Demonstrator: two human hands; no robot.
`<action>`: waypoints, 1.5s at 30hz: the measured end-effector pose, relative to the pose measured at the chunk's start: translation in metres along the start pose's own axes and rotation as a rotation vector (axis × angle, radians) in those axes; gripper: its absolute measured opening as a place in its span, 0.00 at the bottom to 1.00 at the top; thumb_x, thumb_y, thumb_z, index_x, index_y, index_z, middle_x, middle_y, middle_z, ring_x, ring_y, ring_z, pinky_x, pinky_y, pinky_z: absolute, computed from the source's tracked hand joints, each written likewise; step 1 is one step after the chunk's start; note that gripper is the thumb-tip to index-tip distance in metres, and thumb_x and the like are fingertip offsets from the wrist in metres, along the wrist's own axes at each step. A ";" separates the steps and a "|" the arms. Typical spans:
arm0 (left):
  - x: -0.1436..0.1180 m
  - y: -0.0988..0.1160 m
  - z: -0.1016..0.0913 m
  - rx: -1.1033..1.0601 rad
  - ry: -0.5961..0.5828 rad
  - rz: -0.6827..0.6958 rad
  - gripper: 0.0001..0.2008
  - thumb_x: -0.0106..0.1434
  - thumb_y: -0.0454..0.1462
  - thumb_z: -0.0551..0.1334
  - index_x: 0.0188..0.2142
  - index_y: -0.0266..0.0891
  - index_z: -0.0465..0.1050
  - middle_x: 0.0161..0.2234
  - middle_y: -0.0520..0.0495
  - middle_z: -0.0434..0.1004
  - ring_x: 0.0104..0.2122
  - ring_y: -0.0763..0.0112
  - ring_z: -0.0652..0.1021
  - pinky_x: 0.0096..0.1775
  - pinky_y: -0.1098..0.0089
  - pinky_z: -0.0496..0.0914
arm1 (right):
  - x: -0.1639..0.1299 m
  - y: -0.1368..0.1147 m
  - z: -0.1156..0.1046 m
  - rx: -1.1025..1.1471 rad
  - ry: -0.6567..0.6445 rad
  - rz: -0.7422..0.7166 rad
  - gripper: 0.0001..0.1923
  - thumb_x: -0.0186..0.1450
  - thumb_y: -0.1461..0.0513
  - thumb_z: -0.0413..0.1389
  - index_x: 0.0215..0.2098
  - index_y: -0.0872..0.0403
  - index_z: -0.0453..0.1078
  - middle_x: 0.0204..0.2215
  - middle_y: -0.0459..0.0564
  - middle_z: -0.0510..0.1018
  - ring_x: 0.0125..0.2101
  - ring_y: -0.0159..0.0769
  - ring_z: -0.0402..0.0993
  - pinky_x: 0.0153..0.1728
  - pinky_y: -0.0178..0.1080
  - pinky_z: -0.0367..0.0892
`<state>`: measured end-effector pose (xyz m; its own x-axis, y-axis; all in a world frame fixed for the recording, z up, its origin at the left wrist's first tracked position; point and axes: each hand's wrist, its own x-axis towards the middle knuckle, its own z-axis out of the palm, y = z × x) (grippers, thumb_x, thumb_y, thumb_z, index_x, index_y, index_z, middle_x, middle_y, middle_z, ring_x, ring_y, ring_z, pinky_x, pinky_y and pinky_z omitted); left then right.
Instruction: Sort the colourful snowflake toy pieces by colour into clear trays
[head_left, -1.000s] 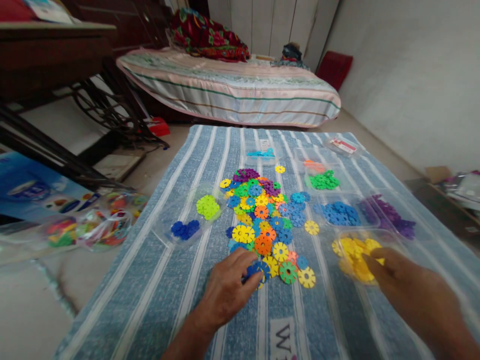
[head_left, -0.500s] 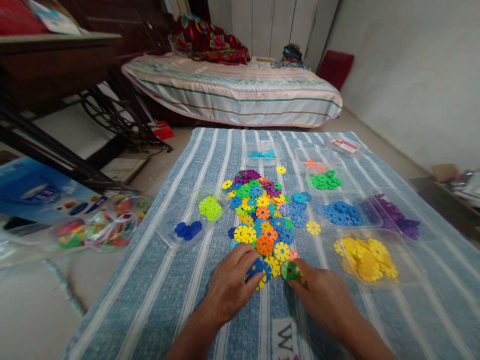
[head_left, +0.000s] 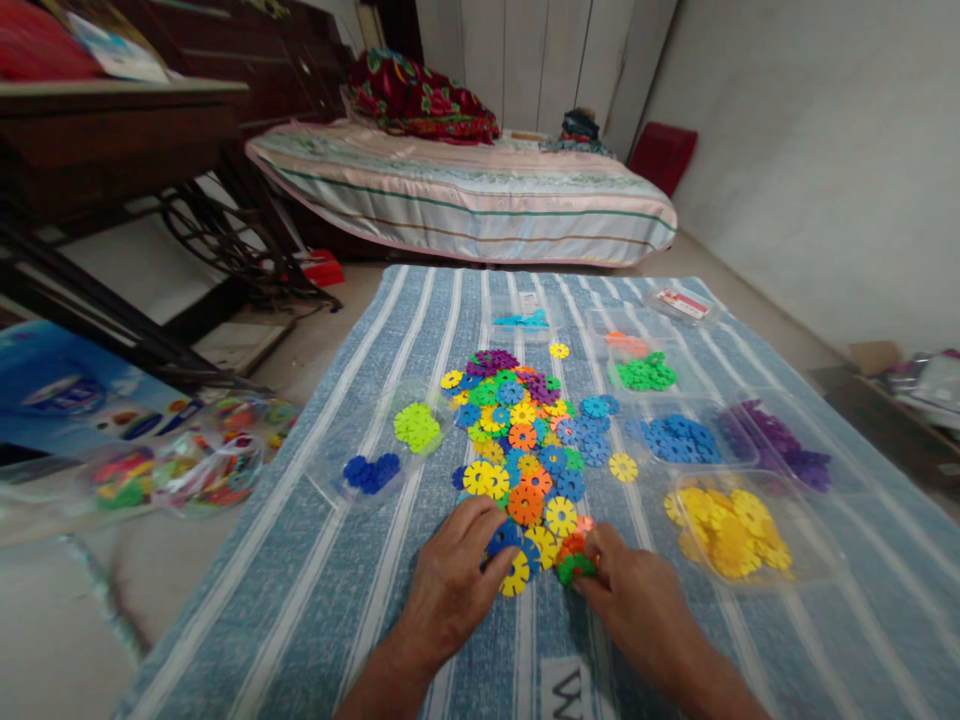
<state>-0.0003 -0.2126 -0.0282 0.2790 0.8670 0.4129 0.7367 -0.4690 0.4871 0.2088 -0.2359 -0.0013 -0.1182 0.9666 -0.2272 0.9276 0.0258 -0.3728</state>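
My right hand has come back from the yellow tray and now pinches a green disc at the pile's near edge, while my left hand presses fingers on a blue disc.

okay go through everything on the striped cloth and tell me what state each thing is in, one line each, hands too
left hand: palm down, fingertips on a dark blue disc at the pile's near edge
right hand: fingertips pinching a green disc
mixed disc pile: loose, unsorted
yellow tray: open, well filled
blue tray: open, partly filled
purple tray: open, partly filled
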 end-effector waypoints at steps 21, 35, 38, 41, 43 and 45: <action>-0.002 -0.007 0.001 0.051 0.116 0.003 0.10 0.59 0.35 0.59 0.42 0.39 0.69 0.42 0.44 0.75 0.43 0.65 0.76 0.45 0.66 0.73 | 0.063 0.040 -0.097 0.190 0.740 -0.059 0.15 0.61 0.51 0.50 0.34 0.54 0.71 0.16 0.42 0.70 0.18 0.30 0.67 0.24 0.32 0.59; 0.001 -0.012 -0.001 0.187 0.279 -0.107 0.08 0.61 0.34 0.58 0.40 0.36 0.70 0.44 0.40 0.71 0.45 0.63 0.74 0.48 0.63 0.71 | 0.020 -0.034 -0.008 -0.021 -0.002 -0.356 0.09 0.64 0.59 0.49 0.40 0.50 0.69 0.28 0.46 0.80 0.28 0.34 0.76 0.25 0.31 0.57; 0.000 -0.015 -0.001 0.206 0.284 -0.123 0.08 0.62 0.35 0.57 0.40 0.36 0.70 0.44 0.39 0.71 0.46 0.62 0.74 0.49 0.62 0.70 | 0.024 -0.056 0.000 -0.137 -0.005 -0.412 0.09 0.65 0.59 0.49 0.41 0.52 0.67 0.29 0.49 0.80 0.27 0.37 0.77 0.25 0.33 0.59; 0.000 -0.018 -0.001 0.204 0.271 -0.133 0.08 0.62 0.36 0.57 0.40 0.36 0.69 0.44 0.40 0.71 0.46 0.62 0.73 0.48 0.61 0.70 | 0.030 -0.070 0.006 -0.262 -0.015 -0.380 0.10 0.64 0.60 0.49 0.42 0.55 0.66 0.27 0.53 0.80 0.25 0.42 0.76 0.23 0.36 0.60; 0.000 -0.019 -0.001 0.192 0.266 -0.139 0.08 0.62 0.36 0.57 0.40 0.37 0.69 0.44 0.40 0.71 0.45 0.63 0.74 0.48 0.62 0.71 | 0.034 -0.072 0.010 -0.308 -0.030 -0.376 0.10 0.63 0.62 0.50 0.42 0.57 0.65 0.26 0.55 0.79 0.23 0.43 0.76 0.22 0.37 0.61; 0.001 -0.020 -0.001 0.177 0.266 -0.140 0.08 0.62 0.36 0.57 0.39 0.37 0.69 0.43 0.41 0.71 0.44 0.63 0.74 0.47 0.62 0.71 | 0.036 -0.071 0.014 -0.316 -0.007 -0.408 0.09 0.63 0.63 0.49 0.41 0.57 0.65 0.25 0.55 0.79 0.22 0.42 0.75 0.21 0.36 0.60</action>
<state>-0.0153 -0.2019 -0.0372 0.0148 0.8357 0.5489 0.8585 -0.2921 0.4216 0.1342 -0.2069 0.0047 -0.4941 0.8602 -0.1266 0.8672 0.4771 -0.1428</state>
